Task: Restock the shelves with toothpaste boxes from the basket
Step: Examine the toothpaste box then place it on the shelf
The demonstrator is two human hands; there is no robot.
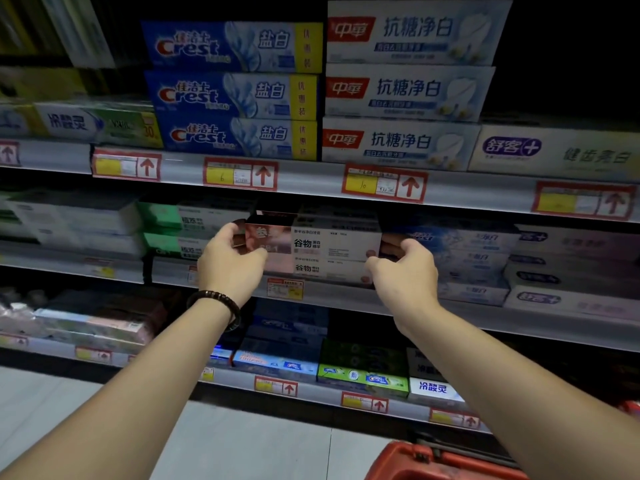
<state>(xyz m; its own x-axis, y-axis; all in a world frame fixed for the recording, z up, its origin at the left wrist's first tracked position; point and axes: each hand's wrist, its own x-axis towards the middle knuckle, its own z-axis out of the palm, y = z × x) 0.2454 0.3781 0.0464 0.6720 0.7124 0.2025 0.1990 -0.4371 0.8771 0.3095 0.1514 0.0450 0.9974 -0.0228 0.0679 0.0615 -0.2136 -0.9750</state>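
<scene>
Head view: a toothpaste box [325, 242] is gripped at its ends by the left hand [230, 261] and right hand [403, 268], just above a matching box [329, 270] on the middle shelf [339, 298]. If pushed in askew, the blue boxes [467, 251] beside it could be jammed or knocked back.

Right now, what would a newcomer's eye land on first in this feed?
Both hands at centre: the left hand and right hand grip the two ends of a pink-and-white toothpaste box at the middle shelf. Above it, stacked blue Crest boxes and white red-logo boxes stand out brightly. A red basket peeks in at bottom right.
</scene>
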